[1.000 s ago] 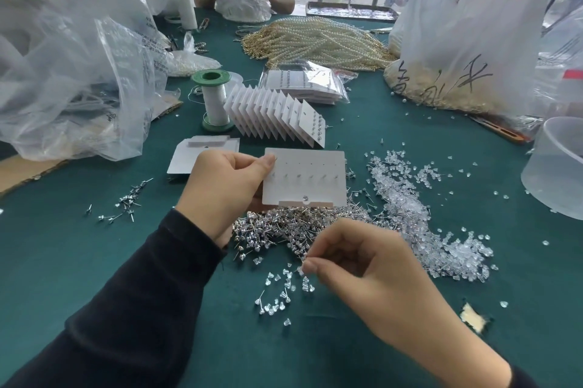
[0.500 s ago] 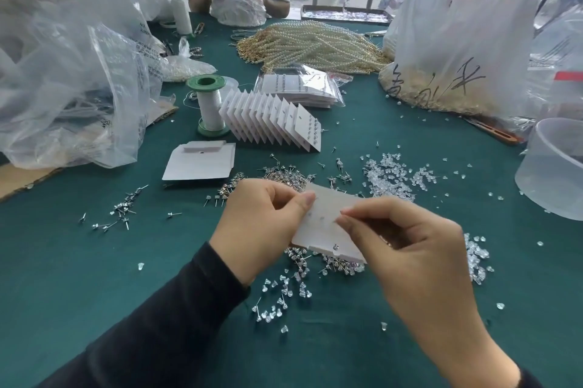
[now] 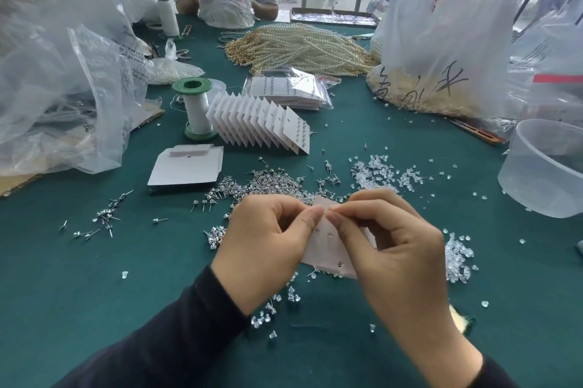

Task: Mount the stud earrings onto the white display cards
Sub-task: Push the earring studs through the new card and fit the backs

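A white display card (image 3: pixel 331 248) is held tilted above the green table, one stud showing near its lower edge. My left hand (image 3: pixel 268 245) grips the card's left side, thumb on top. My right hand (image 3: pixel 391 245) pinches something small at the card's upper part, thumb and forefinger tip to tip with the left thumb; the item itself is too small to make out. A heap of loose stud earrings (image 3: pixel 265 185) lies just beyond the hands. Clear earring backs (image 3: pixel 378 171) are scattered to the right.
A fanned row of filled cards (image 3: pixel 262 125) and a blank card stack (image 3: pixel 186 166) lie at centre left, beside a green spool (image 3: pixel 195 109). Plastic bags (image 3: pixel 63 72) crowd the left, a large bag (image 3: pixel 441 40) and clear tub (image 3: pixel 545 169) the right. A person sits opposite.
The card came down from over the table toward me. My right hand rose from the stud heap and met the card; both hands now work at its upper part.
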Motion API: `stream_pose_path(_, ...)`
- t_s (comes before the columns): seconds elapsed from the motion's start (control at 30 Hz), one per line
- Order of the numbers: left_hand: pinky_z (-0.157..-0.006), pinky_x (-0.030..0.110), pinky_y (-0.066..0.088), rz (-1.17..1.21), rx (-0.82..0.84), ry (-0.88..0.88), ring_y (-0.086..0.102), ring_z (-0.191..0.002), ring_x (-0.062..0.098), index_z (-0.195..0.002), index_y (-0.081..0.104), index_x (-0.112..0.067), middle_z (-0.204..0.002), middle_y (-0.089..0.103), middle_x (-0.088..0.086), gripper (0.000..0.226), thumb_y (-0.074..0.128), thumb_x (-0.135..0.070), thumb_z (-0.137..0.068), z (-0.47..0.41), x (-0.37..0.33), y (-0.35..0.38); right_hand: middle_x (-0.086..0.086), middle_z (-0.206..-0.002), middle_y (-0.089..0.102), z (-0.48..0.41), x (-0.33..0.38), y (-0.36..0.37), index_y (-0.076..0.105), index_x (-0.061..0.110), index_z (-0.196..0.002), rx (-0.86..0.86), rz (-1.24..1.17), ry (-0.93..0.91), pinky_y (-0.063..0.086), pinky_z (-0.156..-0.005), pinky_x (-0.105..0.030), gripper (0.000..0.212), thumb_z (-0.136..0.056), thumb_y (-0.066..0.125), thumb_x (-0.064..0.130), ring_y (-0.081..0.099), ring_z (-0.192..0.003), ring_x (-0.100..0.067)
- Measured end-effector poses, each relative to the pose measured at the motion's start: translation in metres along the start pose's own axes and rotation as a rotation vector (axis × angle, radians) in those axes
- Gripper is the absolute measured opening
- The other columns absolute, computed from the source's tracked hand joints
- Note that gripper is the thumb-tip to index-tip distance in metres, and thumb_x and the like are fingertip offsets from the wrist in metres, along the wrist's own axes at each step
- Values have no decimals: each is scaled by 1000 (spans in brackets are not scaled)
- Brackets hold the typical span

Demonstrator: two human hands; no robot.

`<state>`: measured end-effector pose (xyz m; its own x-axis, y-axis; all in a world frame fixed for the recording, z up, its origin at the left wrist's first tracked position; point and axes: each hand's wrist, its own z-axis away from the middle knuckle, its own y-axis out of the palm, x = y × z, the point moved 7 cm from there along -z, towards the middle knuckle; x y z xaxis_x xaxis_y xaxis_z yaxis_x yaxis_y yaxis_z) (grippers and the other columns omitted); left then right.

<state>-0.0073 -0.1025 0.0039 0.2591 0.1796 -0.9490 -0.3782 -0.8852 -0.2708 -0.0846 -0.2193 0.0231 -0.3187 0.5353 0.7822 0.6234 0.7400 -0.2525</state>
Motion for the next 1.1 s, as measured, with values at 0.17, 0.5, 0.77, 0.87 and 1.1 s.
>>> stream_pose_path(0.17, -48, 25, 44, -6, -1, -13, 55, -49, 9, -58, 68, -12, -54, 66, 2, 23, 65, -15, -81, 0, 1, -1, 8, -78, 64, 0, -3, 4, 72, 12, -75, 40, 2, 22, 52, -65, -25, 3, -72, 70, 11, 63, -75, -11)
stream_pose_path(0.5, -48, 22, 44, -39, 9, 22, 55, -49, 8, -62, 70, -12, -57, 68, 2, 19, 66, -16, -80, 2, -5, -2, 10, -79, 63, 2, -4, 0, 70, 19, -75, 25, -46, 26, 48, -65, -16, 8, -73, 70, 12, 63, -75, -10)
stream_pose_path(0.77, -49, 25, 42, -133, 7, 117, 53, -51, 11, -64, 71, -8, -56, 65, 5, 17, 68, -16, -79, 4, -13, -3, 12, -80, 62, 2, -4, -2, 69, 26, -74, 18, -87, 45, 45, -64, -10, 15, -72, 71, 11, 62, -73, -4)
stream_pose_path(0.87, -49, 24, 42, -122, 13, 120, 55, -51, 11, -65, 71, -9, -56, 66, 4, 17, 67, -16, -79, 4, -15, -3, 11, -80, 64, 2, -5, -1, 70, 26, -75, 22, -99, 51, 46, -64, -11, 13, -72, 71, 14, 63, -74, -7)
stream_pose_path(1.1, -48, 26, 42, -149, -8, 154, 55, -50, 18, -64, 71, -11, -54, 64, 3, 23, 65, -28, -78, 5, -18, -4, 11, -78, 64, 2, -6, 2, 71, 23, -75, 55, -121, 51, 46, -63, -12, 10, -72, 72, 13, 63, -73, -8)
